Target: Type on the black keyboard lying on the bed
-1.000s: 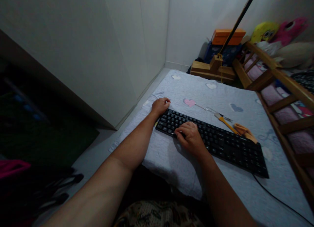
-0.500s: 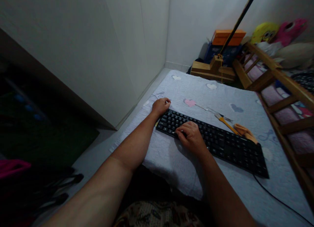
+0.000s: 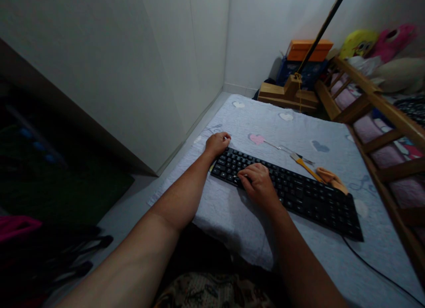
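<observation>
A black keyboard [image 3: 318, 206] lies aslant on the cloth-covered table [image 3: 239, 228], its cable running off at the near right. My right hand [image 3: 257, 184] is over the left half of the keys, fingers pinched on a thin white-tipped stick that looks like a cotton swab [image 3: 236, 177]. Its tip is at the lower row of keys; most of the stick is hidden by the fingers. At the keyboard's far left corner rests my left hand [image 3: 217, 143], fingers curled. What those fingers hold, if anything, is hidden.
Behind the keyboard lie a yellow-handled brush [image 3: 307, 167], a thin metal tool [image 3: 272, 145] and a crumpled orange-brown cloth [image 3: 332, 178]. A wooden bed rail [image 3: 385, 104] borders the right side. A pale panel [image 3: 149, 77] stands to the left, and a wooden stand [image 3: 288, 93] beyond the table.
My right hand and the swab's tip have shifted very slightly over the keys. My left hand and the keyboard stay in place.
</observation>
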Demonstrator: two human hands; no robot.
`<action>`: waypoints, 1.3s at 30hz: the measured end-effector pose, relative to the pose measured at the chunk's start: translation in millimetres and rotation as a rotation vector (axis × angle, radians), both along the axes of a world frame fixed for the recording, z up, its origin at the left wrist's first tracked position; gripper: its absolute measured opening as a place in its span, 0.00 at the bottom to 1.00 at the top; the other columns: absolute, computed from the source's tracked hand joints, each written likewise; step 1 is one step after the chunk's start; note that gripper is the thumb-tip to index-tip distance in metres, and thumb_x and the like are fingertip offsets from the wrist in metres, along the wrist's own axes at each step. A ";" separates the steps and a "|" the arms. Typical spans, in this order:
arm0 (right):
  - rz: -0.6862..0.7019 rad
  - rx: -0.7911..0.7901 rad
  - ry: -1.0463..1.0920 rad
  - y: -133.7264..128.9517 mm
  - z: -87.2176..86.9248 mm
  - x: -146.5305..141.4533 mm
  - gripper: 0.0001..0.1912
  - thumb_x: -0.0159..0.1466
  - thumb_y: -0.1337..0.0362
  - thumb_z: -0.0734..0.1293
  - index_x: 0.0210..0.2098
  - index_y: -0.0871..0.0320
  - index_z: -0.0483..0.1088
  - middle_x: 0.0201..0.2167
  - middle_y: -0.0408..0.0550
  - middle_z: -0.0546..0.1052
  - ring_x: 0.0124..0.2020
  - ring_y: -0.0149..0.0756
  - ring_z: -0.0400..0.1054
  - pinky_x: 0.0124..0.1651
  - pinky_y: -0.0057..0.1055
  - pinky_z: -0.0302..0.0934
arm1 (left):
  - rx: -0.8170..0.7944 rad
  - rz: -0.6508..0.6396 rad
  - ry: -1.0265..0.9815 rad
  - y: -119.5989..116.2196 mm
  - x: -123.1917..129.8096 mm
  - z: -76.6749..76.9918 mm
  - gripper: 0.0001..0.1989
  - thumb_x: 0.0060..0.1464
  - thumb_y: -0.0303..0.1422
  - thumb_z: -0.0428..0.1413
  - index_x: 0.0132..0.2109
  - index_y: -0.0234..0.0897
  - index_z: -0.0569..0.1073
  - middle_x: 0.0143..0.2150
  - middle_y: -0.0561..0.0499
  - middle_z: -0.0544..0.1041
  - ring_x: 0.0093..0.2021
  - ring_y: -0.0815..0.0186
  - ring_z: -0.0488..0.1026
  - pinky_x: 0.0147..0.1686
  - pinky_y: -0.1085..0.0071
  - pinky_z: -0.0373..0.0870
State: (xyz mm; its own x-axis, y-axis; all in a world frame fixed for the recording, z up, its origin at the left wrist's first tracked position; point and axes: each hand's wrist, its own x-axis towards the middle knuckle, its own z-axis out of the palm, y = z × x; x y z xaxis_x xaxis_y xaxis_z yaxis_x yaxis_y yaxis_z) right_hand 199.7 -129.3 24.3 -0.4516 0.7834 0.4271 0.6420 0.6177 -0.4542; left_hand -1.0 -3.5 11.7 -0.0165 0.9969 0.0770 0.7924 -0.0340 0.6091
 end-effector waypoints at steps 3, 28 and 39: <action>0.004 0.006 0.008 0.9 0.0 -1.3 0.08 0.67 0.68 0.67 0.34 0.56 0.78 0.33 0.47 0.80 0.41 0.42 0.69 0.51 0.42 0.55 | 0.002 0.002 -0.002 0.2 0.1 -0.4 0.15 0.59 0.34 0.53 0.48 0.38 0.81 0.39 0.49 0.81 0.38 0.64 0.75 0.42 0.70 0.68; 0.014 -0.064 -0.019 4.8 3.2 -10.9 0.08 0.67 0.68 0.67 0.35 0.55 0.79 0.34 0.48 0.81 0.42 0.42 0.68 0.52 0.42 0.54 | 0.011 -0.004 -0.010 -0.1 0.0 0.1 0.14 0.59 0.34 0.53 0.47 0.39 0.81 0.38 0.49 0.81 0.38 0.64 0.75 0.42 0.70 0.69; -0.029 -0.040 -0.038 1.8 5.9 -5.9 0.09 0.65 0.69 0.65 0.31 0.55 0.75 0.31 0.47 0.78 0.40 0.41 0.66 0.50 0.41 0.54 | 0.001 0.001 0.009 0.1 -1.4 -0.3 0.15 0.59 0.34 0.53 0.48 0.39 0.81 0.40 0.49 0.81 0.40 0.63 0.75 0.44 0.70 0.69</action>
State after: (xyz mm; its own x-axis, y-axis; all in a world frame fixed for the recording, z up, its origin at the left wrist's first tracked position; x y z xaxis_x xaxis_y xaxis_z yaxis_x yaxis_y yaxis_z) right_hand 193.8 -127.5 30.1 -0.4441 0.8123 0.3780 0.6764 0.5807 -0.4531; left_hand -2.4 -3.5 11.3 -0.0164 0.9968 0.0786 0.7976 -0.0343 0.6022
